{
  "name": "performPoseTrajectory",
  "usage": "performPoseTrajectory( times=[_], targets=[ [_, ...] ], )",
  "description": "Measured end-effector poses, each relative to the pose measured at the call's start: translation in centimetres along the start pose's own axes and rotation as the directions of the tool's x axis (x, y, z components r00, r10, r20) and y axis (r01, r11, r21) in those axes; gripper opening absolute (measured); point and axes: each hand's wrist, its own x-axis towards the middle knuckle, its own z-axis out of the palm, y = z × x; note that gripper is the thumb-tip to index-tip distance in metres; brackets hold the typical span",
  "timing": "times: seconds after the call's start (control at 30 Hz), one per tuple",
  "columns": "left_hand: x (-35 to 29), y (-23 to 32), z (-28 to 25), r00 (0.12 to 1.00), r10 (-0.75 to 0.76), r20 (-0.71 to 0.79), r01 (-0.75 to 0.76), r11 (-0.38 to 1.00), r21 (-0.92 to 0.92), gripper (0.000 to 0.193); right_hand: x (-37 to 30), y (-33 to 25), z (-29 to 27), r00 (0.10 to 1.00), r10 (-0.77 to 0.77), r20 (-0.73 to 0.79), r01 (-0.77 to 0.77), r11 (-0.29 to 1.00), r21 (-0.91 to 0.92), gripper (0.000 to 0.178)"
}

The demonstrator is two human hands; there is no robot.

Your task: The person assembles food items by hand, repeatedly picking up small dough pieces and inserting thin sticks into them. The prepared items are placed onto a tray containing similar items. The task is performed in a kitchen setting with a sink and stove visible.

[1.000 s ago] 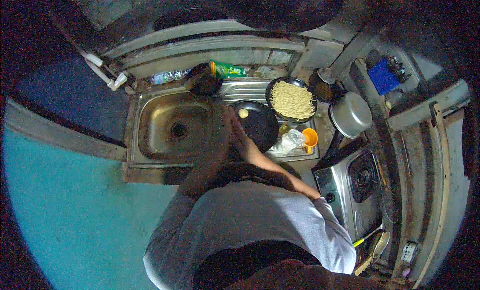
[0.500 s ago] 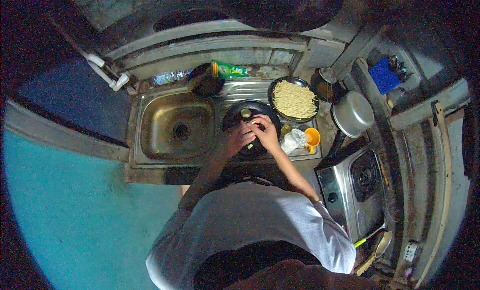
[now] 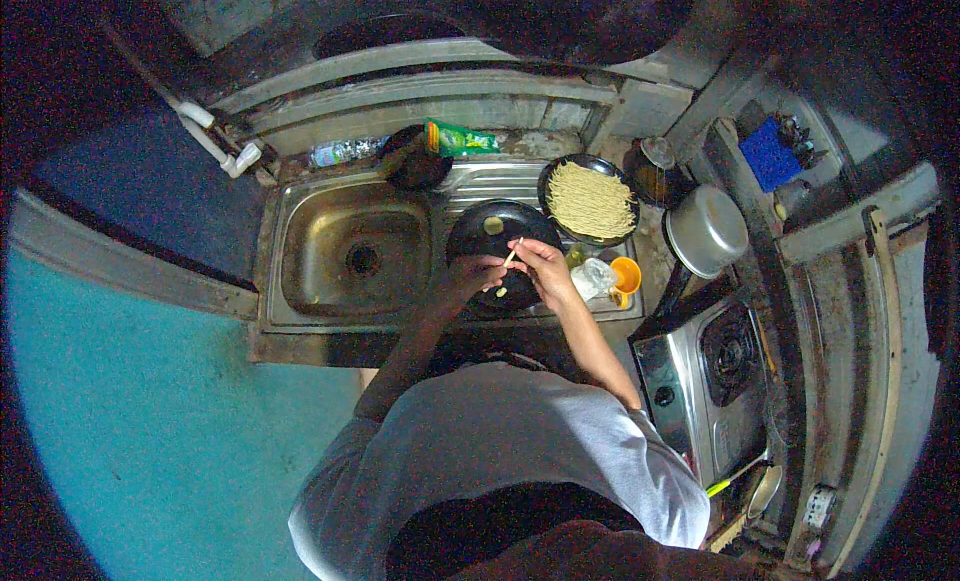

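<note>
A short, pale dough stick is held slantwise between my two hands, above a round black plate. My left hand pinches its lower end, while my right hand has its upper part between thumb and fingers. On the black plate lie a flattened round lump of dough and a small pale piece by my left fingertips. Beyond my right hand, a second black plate carries a heap of thin, pale dough sticks.
Left of the plate is a steel sink. To the right stand a clear bag of white powder, an orange cup, a metal pot and a gas stove. A plastic bottle and green packet lie behind.
My hands have drawn slightly apart, and the dough stick now shows between them. Earlier the fingers were together over it. The other things stay in place.
</note>
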Motion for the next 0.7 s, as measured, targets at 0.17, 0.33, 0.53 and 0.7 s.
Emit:
performPoseTrajectory(
  times=[0.17, 0.33, 0.53, 0.7],
  targets=[
    [1.7, -3.3, -1.2, 1.000, -0.008, 0.012, 0.008, 0.999, -0.034, 0.033, -0.4, -0.3, 0.6, 0.999, 0.052, -0.006, -0.052, 0.996, -0.067, 0.014],
    [1.4, 0.1, 0.4, 0.999, -0.050, 0.012, 0.048, 0.991, 0.129, 0.036, -0.4, 1.0, 0.0, 0.999, 0.017, 0.047, -0.013, 0.996, -0.091, 0.013],
    [0.5, 1.1, 0.8, 1.000, -0.016, -0.024, 0.021, 0.971, 0.238, 0.030, -1.3, -0.6, 1.9, 0.996, 0.089, -0.005, -0.089, 0.994, -0.057, 0.013],
    [0.3, 2.1, 0.8, 0.997, -0.079, -0.009, 0.078, 0.944, 0.320, 0.025, -1.0, 0.3, 0.5, 0.994, 0.103, -0.037, -0.095, 0.982, 0.164, 0.018]
  ],
)
